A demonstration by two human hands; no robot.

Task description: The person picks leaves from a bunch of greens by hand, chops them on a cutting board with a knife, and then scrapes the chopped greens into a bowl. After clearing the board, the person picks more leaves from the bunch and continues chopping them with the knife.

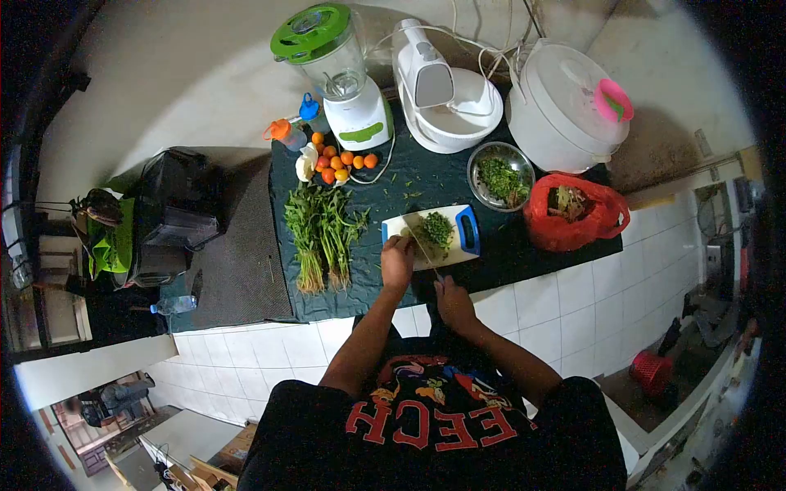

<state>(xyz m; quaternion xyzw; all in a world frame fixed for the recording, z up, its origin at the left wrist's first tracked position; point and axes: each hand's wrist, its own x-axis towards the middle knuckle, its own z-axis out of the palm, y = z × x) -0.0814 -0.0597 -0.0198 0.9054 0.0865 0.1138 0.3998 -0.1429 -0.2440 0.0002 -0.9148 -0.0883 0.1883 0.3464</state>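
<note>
A white cutting board with blue ends (395, 227) lies near the front edge of the dark green cloth. Chopped greens (438, 230) are heaped on its right half. My right hand (454, 303) is closed round the handle of a knife (425, 248), whose blade slants up and left over the board. At the board's left end, my left hand (398, 260) rests with its fingers bent together beside the blade; what lies under them is too small to make out. Bunches of leafy greens with roots (327, 229) lie further left. A steel bowl (473, 182) of chopped greens stands behind, on the right.
A red plastic bag (561, 233) of scraps sits on the right. Behind are a green-lidded blender (356, 119), a white mixer (432, 86), a large white lidded container (557, 106) and small tomatoes (347, 158). A water bottle (173, 305) lies at the left.
</note>
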